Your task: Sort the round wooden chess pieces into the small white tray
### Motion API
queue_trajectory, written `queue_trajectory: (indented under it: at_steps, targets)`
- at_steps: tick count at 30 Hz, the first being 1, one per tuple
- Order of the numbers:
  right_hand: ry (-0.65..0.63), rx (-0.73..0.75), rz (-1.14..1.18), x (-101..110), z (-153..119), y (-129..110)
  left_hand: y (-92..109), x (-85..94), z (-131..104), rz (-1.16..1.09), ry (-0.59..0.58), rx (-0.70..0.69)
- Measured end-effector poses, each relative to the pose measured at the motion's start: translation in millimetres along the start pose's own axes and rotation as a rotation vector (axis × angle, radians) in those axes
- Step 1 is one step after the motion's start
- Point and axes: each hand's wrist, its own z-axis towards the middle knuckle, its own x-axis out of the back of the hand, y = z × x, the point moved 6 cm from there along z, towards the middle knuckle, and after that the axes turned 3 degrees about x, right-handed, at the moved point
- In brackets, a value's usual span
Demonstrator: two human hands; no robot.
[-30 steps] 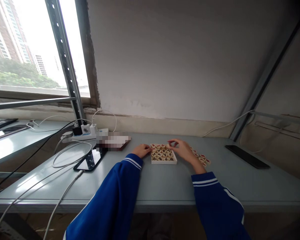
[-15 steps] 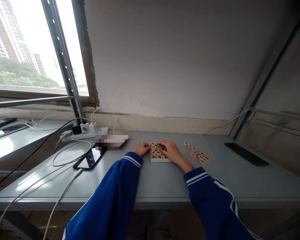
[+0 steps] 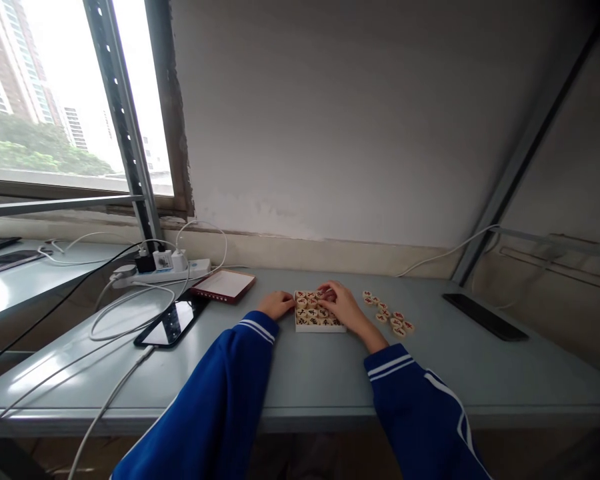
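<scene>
A shallow white box (image 3: 320, 329) on the table holds rows of round, pale Chinese chess pieces (image 3: 310, 313) marked with red and black characters. My left hand (image 3: 277, 305) is closed against the box's left edge, its fingertips at the wall. Over the right side of the box, my right hand (image 3: 343, 307) has thumb and fingers curled round a chess piece, partly hidden under the fingers. To the right of that hand, several loose pieces with red characters (image 3: 384, 312) lie on the table.
A dark red box lid (image 3: 225, 285) with a white inside lies to the left, beside a phone (image 3: 173, 323) on a white cable. Behind the phone is a power strip (image 3: 195, 268) with chargers. A flat black object (image 3: 485, 317) rests at right on the grey table (image 3: 320, 380).
The view has shifted slightly. My right hand has moved a little toward the box's far right part, uncovering more black-marked pieces in the near row. My left hand stays at the left edge.
</scene>
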Motion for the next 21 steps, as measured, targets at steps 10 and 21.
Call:
queue_trajectory:
  at_steps: [10, 21]
  targets:
    - [0.005, -0.581, -0.738, 75, -49, 76, -1, -0.2, 0, -0.025, 0.006, -0.029]
    - [0.009, -0.594, -0.468, 85, -67, 83, -1, -0.9, 2, -0.063, 0.017, -0.055]
